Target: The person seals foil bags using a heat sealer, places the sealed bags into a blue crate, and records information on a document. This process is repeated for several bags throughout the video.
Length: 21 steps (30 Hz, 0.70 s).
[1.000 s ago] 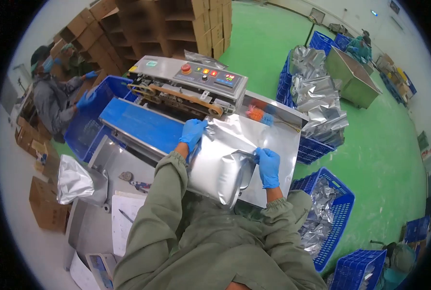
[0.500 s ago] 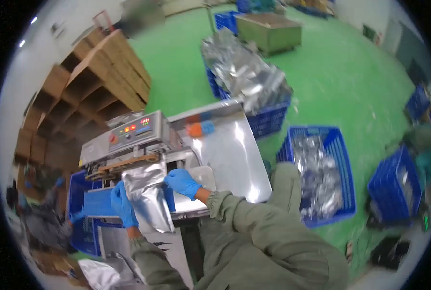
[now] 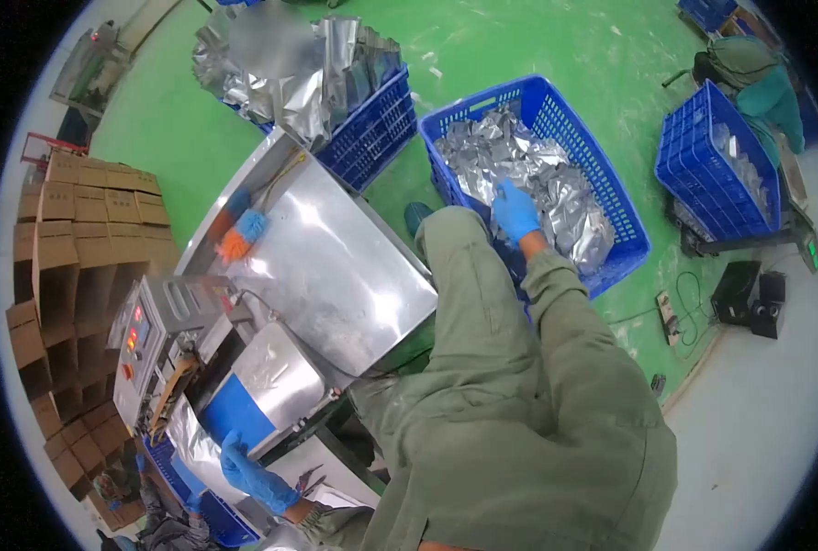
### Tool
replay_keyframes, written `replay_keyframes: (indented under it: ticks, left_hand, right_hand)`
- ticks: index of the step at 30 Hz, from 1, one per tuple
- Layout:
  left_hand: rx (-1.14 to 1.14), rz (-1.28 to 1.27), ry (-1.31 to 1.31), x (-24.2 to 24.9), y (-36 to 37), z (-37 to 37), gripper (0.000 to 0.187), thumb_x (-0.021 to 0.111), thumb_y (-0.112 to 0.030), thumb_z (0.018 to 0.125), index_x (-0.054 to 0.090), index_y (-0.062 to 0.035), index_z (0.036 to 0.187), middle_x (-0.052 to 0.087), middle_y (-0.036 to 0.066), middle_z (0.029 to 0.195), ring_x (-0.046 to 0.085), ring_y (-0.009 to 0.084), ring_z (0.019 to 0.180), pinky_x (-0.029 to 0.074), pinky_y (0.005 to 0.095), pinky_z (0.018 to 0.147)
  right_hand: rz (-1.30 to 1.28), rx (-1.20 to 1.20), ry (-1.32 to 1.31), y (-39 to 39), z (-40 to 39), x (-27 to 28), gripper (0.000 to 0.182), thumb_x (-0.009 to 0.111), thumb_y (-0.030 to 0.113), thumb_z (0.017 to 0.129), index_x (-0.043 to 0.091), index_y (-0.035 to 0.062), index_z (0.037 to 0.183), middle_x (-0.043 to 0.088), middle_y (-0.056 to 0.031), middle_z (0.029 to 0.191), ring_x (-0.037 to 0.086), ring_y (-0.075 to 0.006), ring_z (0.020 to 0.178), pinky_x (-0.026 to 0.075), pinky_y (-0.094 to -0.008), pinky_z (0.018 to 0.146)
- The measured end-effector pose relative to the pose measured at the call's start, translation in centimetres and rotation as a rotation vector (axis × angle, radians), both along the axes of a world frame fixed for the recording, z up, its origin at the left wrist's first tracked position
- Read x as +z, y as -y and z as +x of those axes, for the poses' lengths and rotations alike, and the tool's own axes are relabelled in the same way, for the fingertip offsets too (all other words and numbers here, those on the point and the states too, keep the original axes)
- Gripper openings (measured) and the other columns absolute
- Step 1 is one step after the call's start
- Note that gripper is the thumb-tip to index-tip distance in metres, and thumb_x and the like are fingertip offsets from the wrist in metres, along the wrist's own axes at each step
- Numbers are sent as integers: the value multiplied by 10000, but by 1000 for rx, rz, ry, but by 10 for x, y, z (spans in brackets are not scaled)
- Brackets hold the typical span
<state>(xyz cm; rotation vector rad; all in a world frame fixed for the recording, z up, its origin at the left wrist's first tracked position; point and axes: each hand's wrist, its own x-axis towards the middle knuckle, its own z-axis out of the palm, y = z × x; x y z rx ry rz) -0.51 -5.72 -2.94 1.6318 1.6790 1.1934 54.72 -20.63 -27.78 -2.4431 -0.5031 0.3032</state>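
My left hand [image 3: 255, 473], in a blue glove, is beside a silver foil pouch [image 3: 198, 450] at the band sealer [image 3: 156, 354]. Its fingers are stretched out along the pouch's edge; whether they touch it is hard to see. The pouch lies across the sealer's blue belt [image 3: 236, 410], with its upper end by the sealing head. Out to the right, my blue-gloved right hand [image 3: 516, 211] reaches over a blue crate [image 3: 631, 243] heaped with silver foil pouches [image 3: 565, 197]. Its fingers are apart at the pile, with no pouch visibly lifted.
A steel tray table [image 3: 363, 275] adjoins the sealer, with an orange and blue duster [image 3: 242, 234] on it. Another blue crate [image 3: 368, 129] of pouches stands behind. Stacked cartons [image 3: 106, 207] are at left; a person [image 3: 175, 528] is at lower left. A crate [image 3: 703, 165] sits on a scale at right.
My right hand has left the pouch at the sealer and moved right to the crate. My left hand stays by the sealer pouch. The view has turned to the right and downward.
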Motion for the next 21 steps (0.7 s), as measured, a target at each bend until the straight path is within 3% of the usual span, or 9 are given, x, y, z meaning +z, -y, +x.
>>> replay_keyframes:
  ticks: [4, 6, 7, 8, 9, 10, 18, 21]
  left_hand:
    - [-109, 72, -1, 13, -3, 53, 262, 489, -198, 930, 645, 5, 875, 606, 38, 863, 502, 117, 779, 401, 260, 732]
    - [-266, -1, 47, 15, -1, 73, 206, 509, -144, 916, 646, 5, 877, 600, 28, 849, 498, 116, 758, 398, 251, 714]
    - [-262, -18, 37, 19, 2, 82, 159, 525, -95, 900, 642, 5, 858, 611, 33, 838, 522, 120, 766, 413, 247, 726]
    - [-232, 17, 70, 21, 5, 91, 159, 525, -95, 900, 642, 5, 858, 611, 33, 838, 522, 120, 766, 413, 247, 726]
    - [-262, 30, 67, 24, 7, 98, 150, 528, -84, 896, 639, 3, 844, 619, 41, 835, 537, 122, 783, 421, 251, 745]
    - [-295, 38, 59, 27, 10, 103, 143, 532, -74, 891, 637, 1, 829, 626, 49, 831, 552, 125, 799, 429, 254, 764]
    - [-290, 62, 16, 29, 26, 73, 78, 570, -36, 834, 642, -13, 816, 654, 82, 861, 598, 162, 825, 453, 281, 782]
    - [-255, 92, 36, 29, 31, 62, 80, 582, -36, 824, 661, -23, 821, 661, 94, 863, 608, 179, 823, 461, 290, 776]
  right_hand:
    - [-334, 324, -104, -3, 30, -43, 462, 539, 319, 781, 522, 87, 1180, 607, -234, 1038, 590, -397, 937, 472, -474, 800]
    - [-475, 498, -96, -19, 34, -55, 492, 544, 446, 777, 626, 69, 1083, 623, -215, 1027, 610, -380, 928, 483, -454, 811]
    - [-531, 453, -145, -25, 35, -79, 469, 535, 461, 786, 668, 58, 987, 626, -214, 1017, 610, -373, 940, 483, -445, 819]
    - [-520, 477, -123, -27, 36, -110, 403, 552, 380, 784, 665, 52, 989, 626, -208, 1020, 617, -356, 940, 498, -436, 816]
    - [-525, 447, -129, -24, 27, -98, 373, 550, 354, 780, 675, 48, 955, 630, -219, 987, 619, -365, 924, 501, -444, 802]
    - [-406, 394, -111, -21, 27, -134, 340, 546, 330, 781, 683, 47, 911, 636, -224, 936, 621, -384, 879, 507, -457, 767]
    - [-278, 712, 227, 30, 18, -59, 215, 564, 241, 758, 673, 68, 824, 624, -219, 786, 612, -396, 741, 492, -476, 667]
    - [-287, 803, 354, 16, 1, 88, 225, 571, 266, 784, 646, 55, 763, 615, -209, 734, 602, -391, 692, 471, -481, 631]
